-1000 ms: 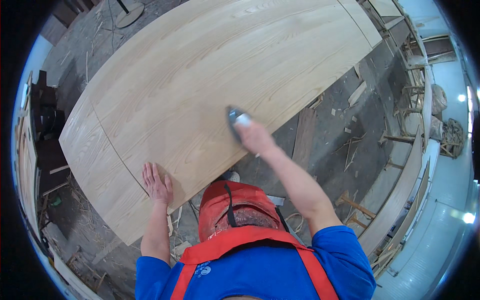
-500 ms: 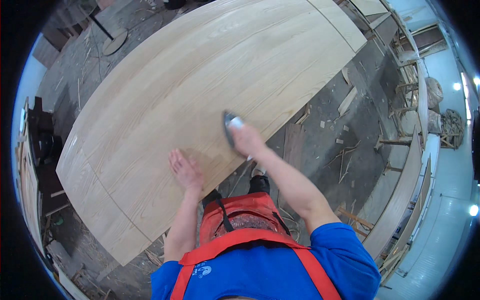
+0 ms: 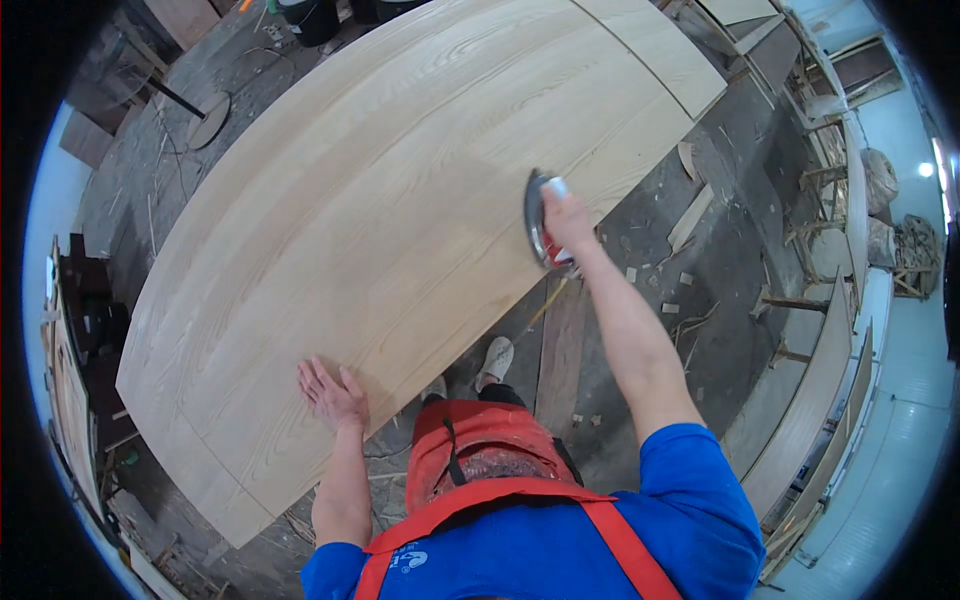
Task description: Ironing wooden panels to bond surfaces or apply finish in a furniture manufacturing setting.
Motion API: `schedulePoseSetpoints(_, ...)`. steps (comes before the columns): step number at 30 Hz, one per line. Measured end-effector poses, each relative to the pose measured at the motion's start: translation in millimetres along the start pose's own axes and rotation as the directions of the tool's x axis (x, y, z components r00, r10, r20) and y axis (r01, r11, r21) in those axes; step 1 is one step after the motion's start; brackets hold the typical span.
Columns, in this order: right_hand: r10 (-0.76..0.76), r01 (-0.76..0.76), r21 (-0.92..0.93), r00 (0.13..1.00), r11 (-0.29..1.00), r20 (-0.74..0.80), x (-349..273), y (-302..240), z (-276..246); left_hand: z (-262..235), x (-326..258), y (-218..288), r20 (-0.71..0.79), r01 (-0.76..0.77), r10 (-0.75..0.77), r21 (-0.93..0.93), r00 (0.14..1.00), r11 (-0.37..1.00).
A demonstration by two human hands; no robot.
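A large pale wood-grain panel (image 3: 400, 200) lies in front of me, with a thin seam line across each end. My right hand (image 3: 569, 222) grips the handle of an electric iron (image 3: 535, 222). The iron has a dark pointed base and some red at its rear, and it rests on the panel near the close edge, its tip toward the far side. My left hand (image 3: 333, 395) lies flat on the panel further left, close to the near edge, with fingers spread and nothing in it.
Offcuts and wood scraps (image 3: 690, 218) litter the floor right of the panel. Racks with long curved boards (image 3: 800, 400) line the right side. A round-based stand (image 3: 209, 121) and a black bucket (image 3: 310, 20) are beyond the panel. Dark furniture (image 3: 90, 300) stands at the left.
My right hand has carried the iron to the right and farther away across the panel. My left hand has shifted left and a little nearer, still flat. My view has moved slightly.
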State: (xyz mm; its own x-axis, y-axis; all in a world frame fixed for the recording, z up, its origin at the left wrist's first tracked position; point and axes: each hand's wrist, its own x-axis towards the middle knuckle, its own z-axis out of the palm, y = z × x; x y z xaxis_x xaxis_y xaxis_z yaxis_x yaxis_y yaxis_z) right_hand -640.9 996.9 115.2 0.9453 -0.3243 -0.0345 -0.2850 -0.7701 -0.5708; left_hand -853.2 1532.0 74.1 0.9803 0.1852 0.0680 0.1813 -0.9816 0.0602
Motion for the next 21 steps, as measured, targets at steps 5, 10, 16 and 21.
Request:
schedulePoseSetpoints(5,0.087,-0.094,-0.038,0.983,0.995,-0.164,84.6,70.0,-38.2,-0.1,9.3,20.8,-0.010,-0.015,0.015,-0.038,1.000,0.999)
schedulePoseSetpoints(10,0.172,-0.169,-0.108,0.985,0.980,0.021,34.9,33.0,-10.9,-9.8,7.4,13.2,0.032,0.025,-0.024,-0.036,0.999,0.999)
schedulePoseSetpoints(16,-0.270,0.216,0.215,0.924,0.953,0.272,-66.0,-45.9,28.0,4.5,13.7,39.1,-0.009,0.016,-0.016,0.032,1.000,0.999)
schedulePoseSetpoints(21,-0.222,0.197,0.111,0.739,0.974,0.636,-56.1,-67.5,-24.5,29.3,59.4,190.0,0.037,-0.041,0.048,-0.167,0.998,0.985)
